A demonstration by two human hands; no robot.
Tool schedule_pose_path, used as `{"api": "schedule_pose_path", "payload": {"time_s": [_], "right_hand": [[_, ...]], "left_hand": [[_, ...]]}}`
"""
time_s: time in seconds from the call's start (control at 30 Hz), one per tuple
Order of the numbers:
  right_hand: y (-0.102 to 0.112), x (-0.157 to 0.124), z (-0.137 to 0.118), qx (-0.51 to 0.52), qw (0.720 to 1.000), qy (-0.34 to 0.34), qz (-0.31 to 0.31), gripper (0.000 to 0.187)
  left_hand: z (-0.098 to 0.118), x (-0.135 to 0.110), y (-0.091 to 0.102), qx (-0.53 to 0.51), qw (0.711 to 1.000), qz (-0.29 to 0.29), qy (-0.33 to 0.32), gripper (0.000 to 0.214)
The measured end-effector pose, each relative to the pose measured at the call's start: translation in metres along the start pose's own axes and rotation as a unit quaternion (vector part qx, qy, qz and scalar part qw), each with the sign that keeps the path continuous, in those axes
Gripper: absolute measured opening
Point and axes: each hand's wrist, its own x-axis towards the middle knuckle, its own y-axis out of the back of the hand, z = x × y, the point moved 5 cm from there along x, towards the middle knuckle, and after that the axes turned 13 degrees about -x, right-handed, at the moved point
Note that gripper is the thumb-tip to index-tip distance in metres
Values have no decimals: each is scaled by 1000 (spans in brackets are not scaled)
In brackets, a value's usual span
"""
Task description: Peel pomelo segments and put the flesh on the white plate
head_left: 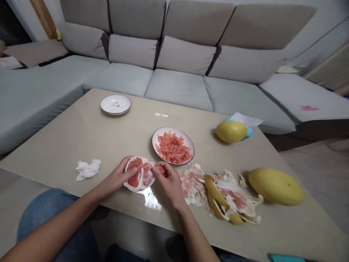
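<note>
A peeled pomelo chunk (140, 175), pink flesh in white pith, rests at the near edge of the beige table (81, 138). My left hand (117, 178) cups its left side with fingers curled around it. My right hand (169, 182) pinches a pink segment at its right side. Just behind stands a white plate of pink pomelo pieces (172, 147). To the right lies a heap of torn membrane and yellow peel (218, 193).
Two whole yellow pomelos lie on the right, one near (275, 186) and one farther (231, 131) beside a tissue pack (247, 122). An empty white plate (115, 104) sits far left, a crumpled tissue (87, 169) near left. A grey sofa (177, 62) wraps behind.
</note>
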Motion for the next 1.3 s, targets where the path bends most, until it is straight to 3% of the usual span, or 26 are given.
{"api": "schedule_pose_path", "payload": {"time_s": [0.07,0.23,0.47,0.53,0.67,0.77,0.83,0.97,1.0,1.07,1.13,1.17,1.3], "right_hand": [[-2,1,4,87,995,-46,-29,25],[-9,2,20,285,940,-160,-100,39],[22,2,37,313,930,-171,-88,40],[27,-4,37,308,929,-169,-115,36],[33,-20,28,285,930,-166,-159,30],[39,-31,14,247,938,-133,-203,27],[43,-38,4,200,945,-101,-240,25],[47,-50,-6,110,951,-63,-281,20],[48,-52,-8,92,954,-54,-280,20],[51,-56,-10,47,963,-23,-263,25],[54,-58,-14,-4,972,21,-233,36],[56,-60,-16,-24,974,44,-219,41],[54,-65,-19,-57,973,84,-209,57]], "left_hand": [[-1,0,-1,-22,1000,-5,13,45],[0,-2,-4,-60,998,-12,34,44],[0,3,2,-75,995,-4,70,50],[-1,7,5,-40,997,7,61,53],[5,15,9,65,997,29,-21,52],[3,17,13,132,991,24,10,58],[9,14,18,226,972,60,-21,64],[34,-10,9,424,871,184,-167,67],[37,-16,-1,428,867,172,-190,61],[33,-23,-29,374,904,63,-195,47],[18,-26,-56,281,951,-60,-110,42],[9,-26,-66,231,966,-94,-61,41],[-19,-21,-86,89,983,-157,21,35]]}}
